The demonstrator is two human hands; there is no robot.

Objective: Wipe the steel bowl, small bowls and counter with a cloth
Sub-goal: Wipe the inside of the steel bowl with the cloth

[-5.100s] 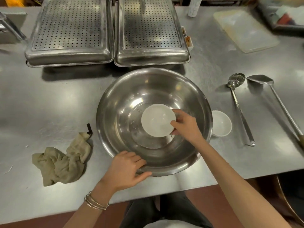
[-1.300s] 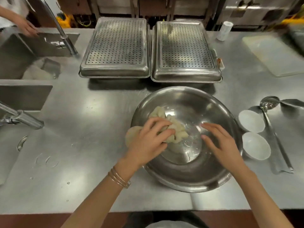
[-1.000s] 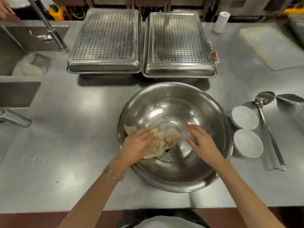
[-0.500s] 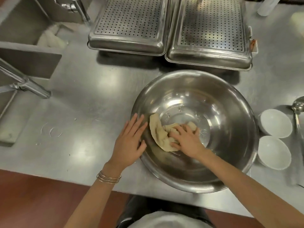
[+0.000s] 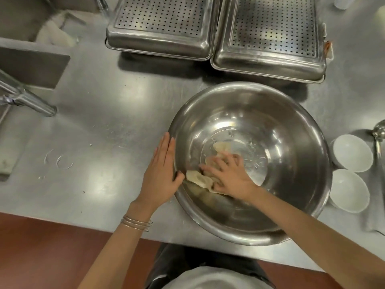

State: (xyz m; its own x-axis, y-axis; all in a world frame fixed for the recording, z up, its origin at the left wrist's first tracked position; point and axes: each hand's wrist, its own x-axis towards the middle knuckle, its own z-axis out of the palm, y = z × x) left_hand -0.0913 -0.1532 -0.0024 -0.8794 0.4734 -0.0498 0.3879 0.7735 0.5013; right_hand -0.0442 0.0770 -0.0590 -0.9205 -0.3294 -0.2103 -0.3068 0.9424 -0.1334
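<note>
A large steel bowl (image 5: pixel 291 130) stands near the front edge of the steel counter (image 5: pixel 116 113). Inside it my right hand (image 5: pixel 230 176) presses a beige cloth (image 5: pixel 198 179) against the bowl's lower left wall; most of the cloth lies under the palm. My left hand (image 5: pixel 161 173) rests flat against the outside of the bowl's left rim, with the thumb hooked over the rim. Two small white bowls (image 5: pixel 352 152) (image 5: pixel 349 189) sit side by side on the counter just right of the steel bowl.
Two perforated steel trays (image 5: pixel 162 28) (image 5: pixel 270 36) sit upside down behind the bowl. A sink (image 5: pixel 27 59) and a tap (image 5: pixel 27 99) are at the left. A ladle (image 5: pixel 379 138) lies at the right edge. Water drops mark the counter at the left.
The cloth passed from my left hand to my right. My left hand moved out to the bowl's left rim. The right hand has slid the cloth slightly down the bowl's left wall.
</note>
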